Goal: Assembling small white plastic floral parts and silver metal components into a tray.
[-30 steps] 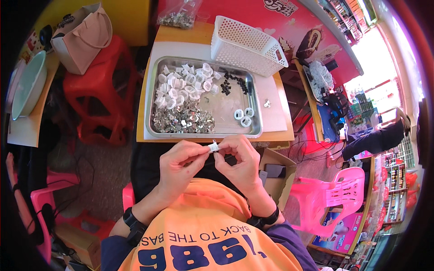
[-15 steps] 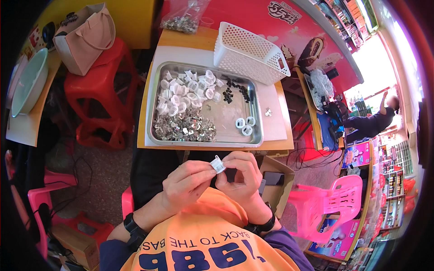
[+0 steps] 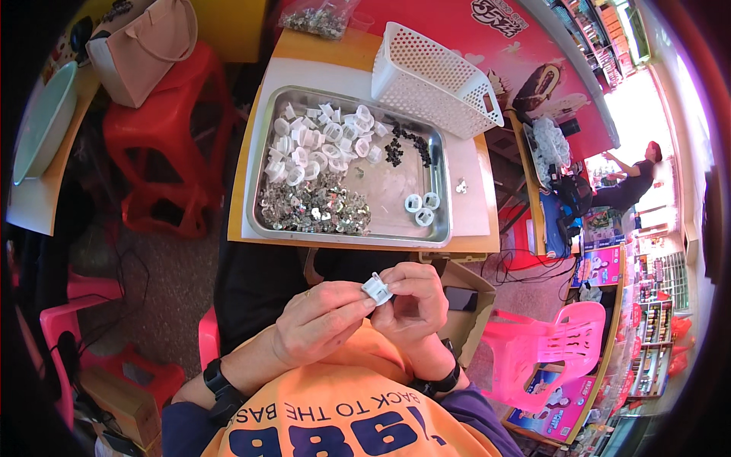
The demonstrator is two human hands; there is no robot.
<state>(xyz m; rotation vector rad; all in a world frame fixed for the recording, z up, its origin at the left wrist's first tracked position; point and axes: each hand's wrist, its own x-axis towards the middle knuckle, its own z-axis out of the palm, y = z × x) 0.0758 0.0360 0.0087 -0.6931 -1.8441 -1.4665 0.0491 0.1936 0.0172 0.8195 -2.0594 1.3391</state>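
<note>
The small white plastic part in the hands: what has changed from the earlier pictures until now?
Both hands, left hand and right hand, drew the white part closer to the body and turned it. Both still pinch it. The metal tray and white basket stayed unchanged.

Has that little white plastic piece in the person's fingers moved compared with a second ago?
Yes. The small white plastic piece, pinched between the left hand and right hand, has come away from the metal tray, toward the person's chest, and now shows more of its face.
</note>
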